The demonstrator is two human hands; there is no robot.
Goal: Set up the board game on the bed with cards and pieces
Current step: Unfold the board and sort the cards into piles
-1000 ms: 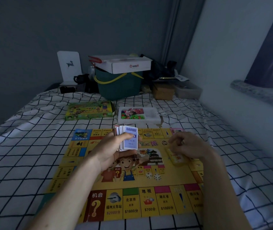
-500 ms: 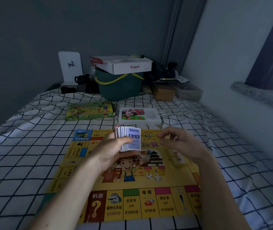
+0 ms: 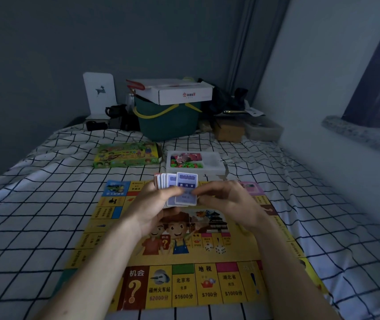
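A yellow game board (image 3: 184, 257) lies flat on the checked bed sheet. Above its middle, my left hand (image 3: 154, 206) grips a fanned stack of cards (image 3: 177, 188), thumb across the front. My right hand (image 3: 228, 202) has come up against the stack's right edge, and its fingers pinch the front purple card (image 3: 186, 184). Two white dice (image 3: 214, 248) rest on the board below the hands. A white tray of small coloured pieces (image 3: 193, 161) sits beyond the board, with the green game box (image 3: 126, 154) to its left.
A dark green bucket (image 3: 168, 121) topped by a white carton (image 3: 173, 91) stands at the bed's far end, among small boxes and dark items. A wall and a stone window ledge (image 3: 357, 135) run along the right side.
My right hand rose from the right part of the board and moved left to the cards, now pinching the front one. My left hand kept holding the stack.
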